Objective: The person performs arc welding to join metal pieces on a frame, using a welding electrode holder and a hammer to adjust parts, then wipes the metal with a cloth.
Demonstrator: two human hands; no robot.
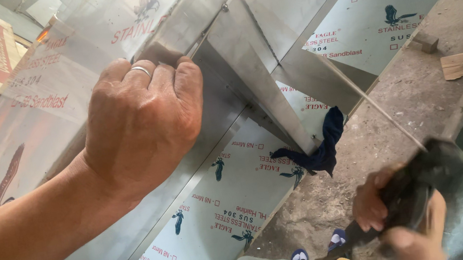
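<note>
Bright daylight, glare on steel sheet (81, 30), right hand (401, 218) motion-blurred.

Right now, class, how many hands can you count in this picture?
2: the left hand grips the steel sheet's folded edge; the right hand, lower right, holds a dark tool.

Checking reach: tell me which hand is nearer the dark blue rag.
Right. The right hand, gripping a dark tool, is just right of and below the rag. The left hand grips the steel sheet's edge farther off, up and left of it.
</note>
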